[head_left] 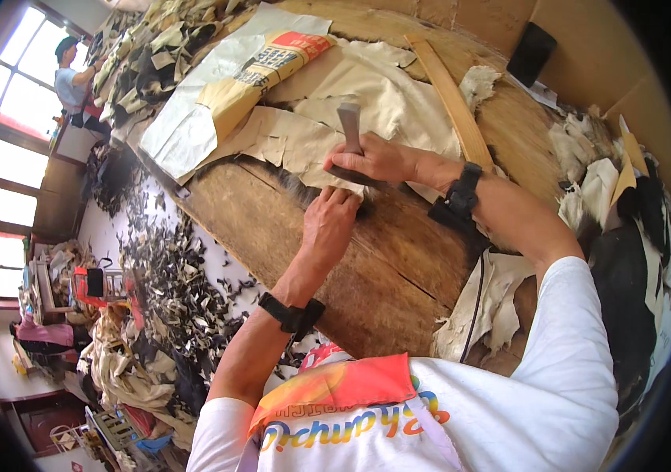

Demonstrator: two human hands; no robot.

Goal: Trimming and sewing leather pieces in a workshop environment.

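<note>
My right hand (375,160) is closed around a flat grey metal knife (349,119), its wide end standing up above my fist. The knife's lower part is mostly hidden by my fingers. Just to the left and nearer, my left hand (328,223) pinches the near edge of a cream-coloured hide (308,149) with dark fur on its underside. That hide lies skin side up across a worn wooden board (304,271). Both my wrists wear black straps, and a cable runs down from the right one.
A yellow paper sack (265,75) and a white sheet (182,130) lie at the far left of the board. A wooden strip (449,102) crosses the hide's right side. Dark fur scraps (178,283) cover the floor. Another person (73,82) stands by the windows.
</note>
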